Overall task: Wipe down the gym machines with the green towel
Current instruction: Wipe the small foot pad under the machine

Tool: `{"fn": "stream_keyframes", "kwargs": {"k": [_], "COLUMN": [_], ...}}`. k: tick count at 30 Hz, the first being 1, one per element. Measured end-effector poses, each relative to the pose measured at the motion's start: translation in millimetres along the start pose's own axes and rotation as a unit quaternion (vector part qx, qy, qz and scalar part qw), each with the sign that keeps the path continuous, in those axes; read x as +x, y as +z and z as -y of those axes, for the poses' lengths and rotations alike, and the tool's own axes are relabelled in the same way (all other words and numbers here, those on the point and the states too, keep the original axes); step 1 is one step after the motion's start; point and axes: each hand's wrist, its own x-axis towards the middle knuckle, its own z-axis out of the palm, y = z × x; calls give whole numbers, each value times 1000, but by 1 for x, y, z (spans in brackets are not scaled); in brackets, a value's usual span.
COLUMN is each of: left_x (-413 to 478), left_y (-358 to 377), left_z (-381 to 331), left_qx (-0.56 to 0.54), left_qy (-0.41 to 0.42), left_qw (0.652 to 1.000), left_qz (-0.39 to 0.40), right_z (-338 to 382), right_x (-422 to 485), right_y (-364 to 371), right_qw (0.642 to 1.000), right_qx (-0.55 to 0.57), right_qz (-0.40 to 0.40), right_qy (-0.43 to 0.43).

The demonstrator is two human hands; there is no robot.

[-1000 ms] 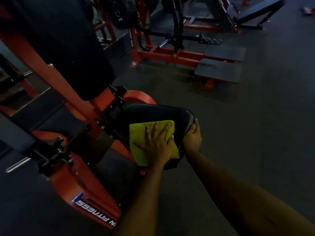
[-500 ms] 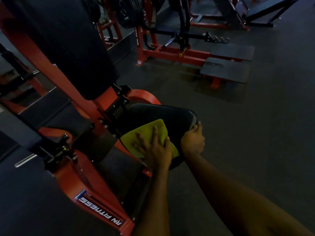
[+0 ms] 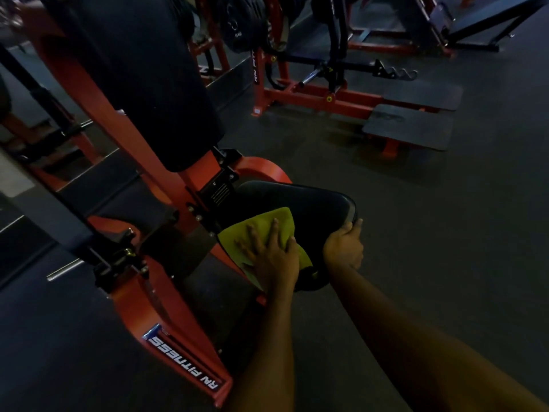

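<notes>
Black padded seat (image 3: 315, 208) — green towel (image 3: 267, 226), dark floor (image 3: 445, 248)

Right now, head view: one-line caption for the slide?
Left hand presses the green towel flat on the machine's black seat pad while the right hand grips the pad's edge.

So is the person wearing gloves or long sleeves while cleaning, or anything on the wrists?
No gloves: the left hand and the right hand are both bare. No sleeve shows on the left forearm or the right forearm as far as the picture reaches. I see no watch, band or ring, though the light is dim, so a thin ring could go unnoticed.
</notes>
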Motion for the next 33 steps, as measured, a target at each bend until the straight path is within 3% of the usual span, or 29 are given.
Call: {"fn": "stream_keyframes", "kwargs": {"k": [5, 13, 21, 29, 33], "left_x": [26, 124, 78, 173, 211], "left_y": [-10, -42, -34, -44, -38], "left_z": [7, 21, 42, 23, 2], "left_qx": [-2, 91, 82, 190, 177], "left_qy": [9, 54, 138, 190, 215], "left_qw": [1000, 992, 986, 959, 953], "left_qz": [24, 61, 38, 89, 116], "right_z": [8, 13, 14, 24, 17], "right_x": [-2, -4, -7, -12, -9], "right_y": [3, 1, 5, 10, 16], "right_qw": [999, 998, 996, 994, 994], "right_qx": [-20, -64, -89, -98, -80], "right_qz": [-19, -18, -25, -51, -73], "right_qy": [18, 1, -5, 24, 8]}}
